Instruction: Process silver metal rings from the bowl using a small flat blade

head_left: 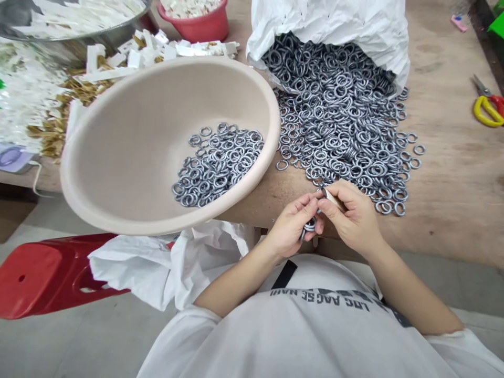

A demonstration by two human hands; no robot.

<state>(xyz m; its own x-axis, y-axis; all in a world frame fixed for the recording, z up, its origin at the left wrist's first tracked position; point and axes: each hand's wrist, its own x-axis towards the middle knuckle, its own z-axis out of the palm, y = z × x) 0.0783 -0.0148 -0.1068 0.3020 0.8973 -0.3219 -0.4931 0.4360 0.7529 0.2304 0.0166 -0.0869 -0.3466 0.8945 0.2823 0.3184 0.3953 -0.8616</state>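
Note:
Both hands meet at the table's front edge, just below a big heap of grey metal rings (342, 126). My left hand (289, 228) is closed around several grey metal rings (309, 227), which show below its thumb. Between the fingers of my right hand (356, 218) is a small tool with a pale handle (333, 199) and a dark end, whose exact kind I cannot make out. That dark end meets the left fingertips, where a ring is mostly hidden. To the left, a large beige basin (122, 220) holds more loose rings (220, 168) on its right side.
The heap spills from a white sack (331, 18). Yellow-and-red scissors (487, 111) lie at the right. At the back left are a metal bowl (90, 47) of white strips, a red tub (200, 23) and white and brown pieces. A red stool (35, 273) stands below.

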